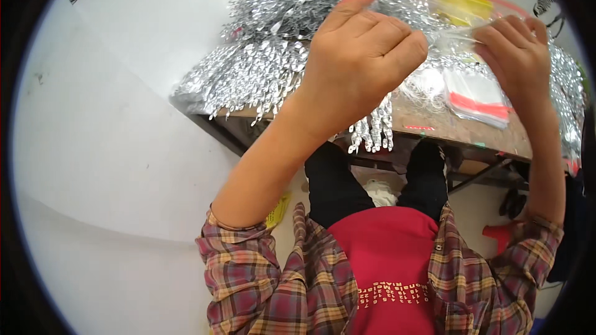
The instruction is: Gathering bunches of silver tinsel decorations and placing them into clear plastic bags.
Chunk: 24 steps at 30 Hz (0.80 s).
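Grasping the near side of a clear plastic bag (428, 9) with a pinkish-red top strip, the right hand (518, 53) is raised at two o'clock from the centre of the view, its fingers bent and closed on the film. At one o'clock the left hand (369, 49) faces its back to the camera, most fingers curled and one pointing up to the end of that strip; their contact with the bag is hidden, so I cannot tell whether they grip it. The bag itself spans the gap between both hands, above the wooden tabletop (413, 116). Behind it, between one and two o'clock, a yellow plastic container (462, 1) shows through the film. Glittering silver tinsel strands (298, 6) lie heaped at twelve o'clock, some hanging over the tabletop's near edge. Just beside each other at two o'clock are a loose bundle of white strings (425, 90) and, to its right, a stack of flat clear bags (477, 98) with red-orange strips. Toward six o'clock, the wearer's red shirt (385, 248) shows beneath an open plaid overshirt (242, 273) with its sleeves pushed up.
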Available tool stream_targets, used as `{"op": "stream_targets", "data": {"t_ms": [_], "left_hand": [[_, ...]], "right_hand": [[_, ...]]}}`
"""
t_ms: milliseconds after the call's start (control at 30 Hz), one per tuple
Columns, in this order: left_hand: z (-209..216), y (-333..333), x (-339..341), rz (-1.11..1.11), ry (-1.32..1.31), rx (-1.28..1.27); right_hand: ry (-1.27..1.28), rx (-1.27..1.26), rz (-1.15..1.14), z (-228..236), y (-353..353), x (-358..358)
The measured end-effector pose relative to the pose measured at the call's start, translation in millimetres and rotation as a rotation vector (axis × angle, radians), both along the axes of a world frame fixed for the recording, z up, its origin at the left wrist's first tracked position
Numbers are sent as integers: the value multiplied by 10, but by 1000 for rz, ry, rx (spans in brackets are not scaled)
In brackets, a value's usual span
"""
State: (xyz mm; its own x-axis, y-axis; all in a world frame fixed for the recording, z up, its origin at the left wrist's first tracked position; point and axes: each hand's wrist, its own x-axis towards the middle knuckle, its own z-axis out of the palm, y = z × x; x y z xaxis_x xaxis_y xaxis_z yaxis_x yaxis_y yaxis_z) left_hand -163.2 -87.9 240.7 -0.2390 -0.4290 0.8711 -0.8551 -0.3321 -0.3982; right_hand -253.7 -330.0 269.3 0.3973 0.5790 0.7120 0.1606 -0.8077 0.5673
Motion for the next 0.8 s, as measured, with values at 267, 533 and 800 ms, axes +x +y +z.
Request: {"op": "stream_targets", "data": {"t_ms": [267,533,800], "left_hand": [[243,174,-120,360,-160,172],[870,566,-594,91,384,507],[253,580,-228,-363,1087,580]], "right_hand": [[429,31,23,416,83,-461],[888,461,25,838,-280,-1064],[1280,893,203,788,-107,-661]]}}
